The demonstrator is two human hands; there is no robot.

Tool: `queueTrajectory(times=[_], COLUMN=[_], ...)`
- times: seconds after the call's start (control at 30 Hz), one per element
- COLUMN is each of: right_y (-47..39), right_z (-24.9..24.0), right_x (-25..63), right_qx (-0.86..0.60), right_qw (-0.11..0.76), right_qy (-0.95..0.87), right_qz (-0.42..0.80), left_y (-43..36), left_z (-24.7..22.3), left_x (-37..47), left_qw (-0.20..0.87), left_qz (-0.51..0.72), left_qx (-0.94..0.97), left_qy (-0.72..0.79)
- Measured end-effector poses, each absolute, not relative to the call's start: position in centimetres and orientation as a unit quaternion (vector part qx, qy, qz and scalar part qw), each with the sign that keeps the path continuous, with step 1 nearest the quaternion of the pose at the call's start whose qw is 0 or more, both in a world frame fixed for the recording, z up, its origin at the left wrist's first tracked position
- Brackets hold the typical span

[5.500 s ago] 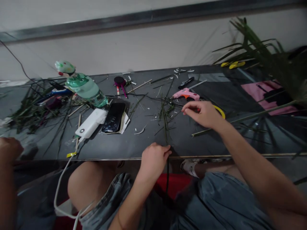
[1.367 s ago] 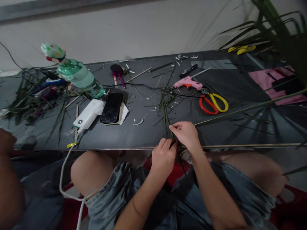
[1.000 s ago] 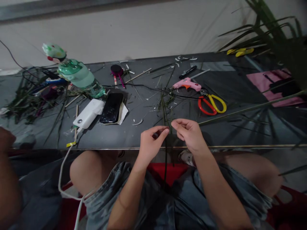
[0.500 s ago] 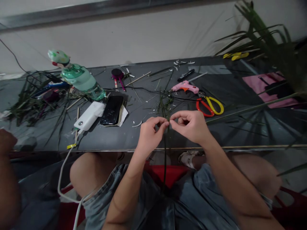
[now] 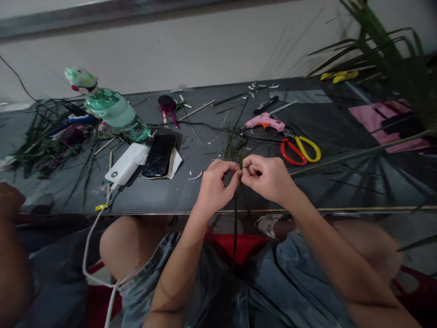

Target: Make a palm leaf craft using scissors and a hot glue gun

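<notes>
My left hand (image 5: 218, 184) and my right hand (image 5: 268, 178) meet fingertip to fingertip over the table's front part. Both are closed in a pinch on a narrow green leaf strip (image 5: 235, 228). Its lower end hangs past the table edge between my knees, while thin green ends (image 5: 231, 148) stick out beyond my fingers. The exact spot gripped is hidden by the fingertips. Just beyond my right hand lie scissors (image 5: 301, 150) with one red and one yellow handle. Behind them rests a pink glue gun (image 5: 265, 122).
Left of my hands are a black phone (image 5: 159, 156), a white power bank (image 5: 125, 165) with a cable, and a green bottle (image 5: 118, 114). Leaf scraps (image 5: 34, 146) pile up at far left, near another person's hand (image 5: 10, 200). Palm leaves (image 5: 385, 54) stand at right.
My right hand's fingers have curled in more tightly, and it has shifted slightly left. The left hand stays in nearly the same place. The view has moved slightly.
</notes>
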State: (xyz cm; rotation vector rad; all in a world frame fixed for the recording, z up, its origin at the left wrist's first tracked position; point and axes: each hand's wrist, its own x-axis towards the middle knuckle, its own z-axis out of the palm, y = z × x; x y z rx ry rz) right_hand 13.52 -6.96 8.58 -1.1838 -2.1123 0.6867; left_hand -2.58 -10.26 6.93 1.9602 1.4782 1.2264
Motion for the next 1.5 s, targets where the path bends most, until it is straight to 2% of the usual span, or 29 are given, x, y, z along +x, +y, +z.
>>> queueTrajectory(times=[0.2, 0.37, 0.5, 0.63, 0.7, 0.83, 0.97, 1.23, 1.4, 1.5], right_y=[-7.0, -6.4, -4.7, -3.7, -4.3, -6.5, -7.5, -7.0, -7.2, -7.1], right_z=[8.7, 8.5, 8.2, 8.6, 9.2, 10.3, 10.8, 9.7, 8.9, 8.4], right_x=[13.6, 13.9, 16.0, 21.0, 22.5, 20.3, 15.5, 14.3, 14.1, 13.7], right_qx=[-0.460, -0.451, -0.539, -0.684, -0.704, -0.551, -0.394, -0.390, -0.401, -0.416], right_qw=[0.319, 0.355, 0.367, 0.330, 0.333, 0.417, 0.369, 0.351, 0.371, 0.386], right_qy=[-0.791, -0.771, -0.733, -0.646, -0.625, -0.706, -0.811, -0.819, -0.802, -0.789], right_qz=[0.244, 0.276, 0.195, 0.086, 0.057, 0.158, 0.225, 0.233, 0.242, 0.235], left_y=[-9.9, -10.0, -10.2, -10.0, -9.8, -9.9, -10.1, -9.9, -10.0, -10.1], left_z=[6.6, 6.3, 6.4, 6.8, 7.1, 7.8, 8.2, 8.6, 7.9, 7.3], left_x=[-2.5, -2.1, -3.2, -5.6, -6.2, -5.2, -3.7, -3.5, -3.0, -2.7], left_qw=[0.211, 0.280, 0.343, 0.340, 0.337, 0.363, 0.344, 0.274, 0.269, 0.218], left_qz=[0.465, 0.495, 0.528, 0.624, 0.641, 0.576, 0.498, 0.452, 0.460, 0.467], left_qx=[0.696, 0.653, 0.595, 0.505, 0.494, 0.540, 0.602, 0.676, 0.674, 0.678], left_qy=[0.504, 0.500, 0.499, 0.489, 0.481, 0.495, 0.521, 0.513, 0.512, 0.524])
